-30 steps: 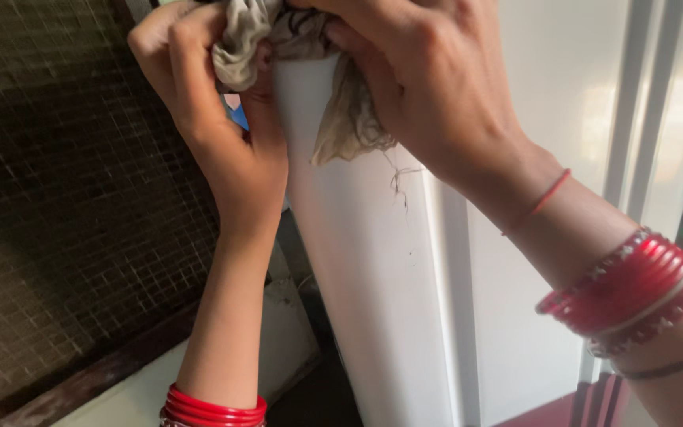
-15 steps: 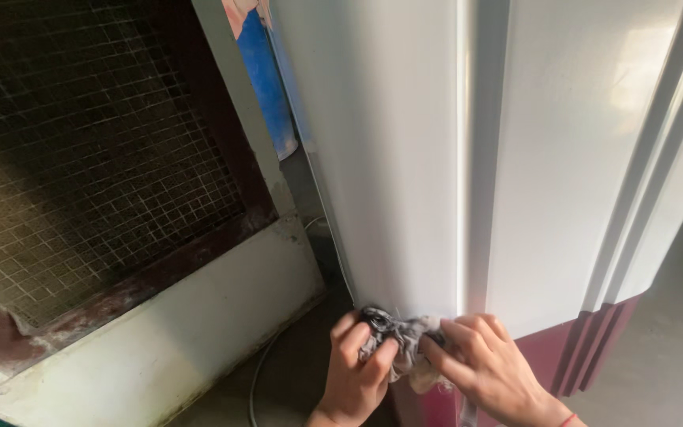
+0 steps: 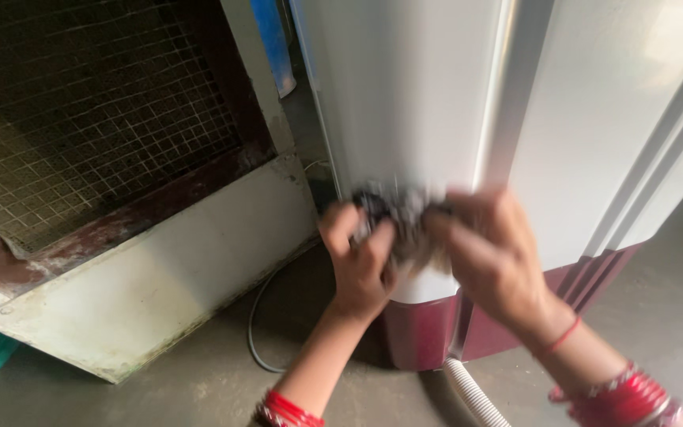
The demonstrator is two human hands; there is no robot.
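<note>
Head view: at far left a rusty wire-mesh panel [image 3: 96, 111] sits in a dark red frame above a stained white base [image 3: 167, 277]. A thin grey cable [image 3: 258, 316] curls on the concrete floor [image 3: 199, 387] beside it. Just right, the left hand [image 3: 361, 257] and right hand [image 3: 492, 253], close together and blurred, both clutch a crumpled grey cloth [image 3: 401, 217] pressed against the lower corner of a tall white appliance [image 3: 413, 95]. A maroon band [image 3: 507, 316] rims its foot, and a ribbed white hose [image 3: 476, 395] runs out below, between the forearms.
</note>
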